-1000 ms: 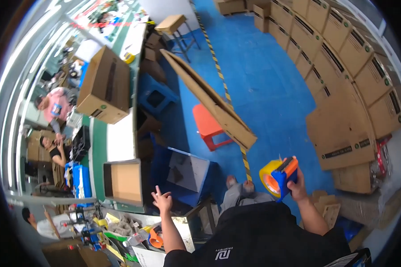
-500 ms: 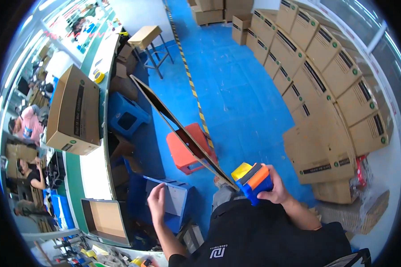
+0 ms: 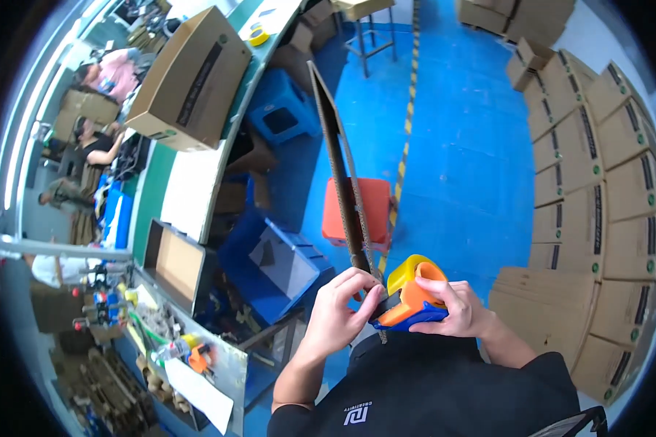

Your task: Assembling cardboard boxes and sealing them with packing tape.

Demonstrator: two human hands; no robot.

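A flattened brown cardboard box (image 3: 339,171) stands on edge in front of me, seen edge-on, running from my hands up toward the far bench. My left hand (image 3: 339,313) grips its near lower end. My right hand (image 3: 452,309) holds an orange, blue and yellow tape dispenser (image 3: 408,295) pressed against that same near end, right beside my left fingers.
A red stool (image 3: 375,207) and blue crates (image 3: 284,258) sit on the blue floor (image 3: 466,146) below the cardboard. A long green-edged bench (image 3: 189,189) at left carries a large closed carton (image 3: 193,80). Stacked flat cartons (image 3: 598,189) line the right. Other people work at far left.
My left hand came up from open and free and took hold of the cardboard's near end. The dispenser moved in against the cardboard, and the cardboard swung more upright in view.
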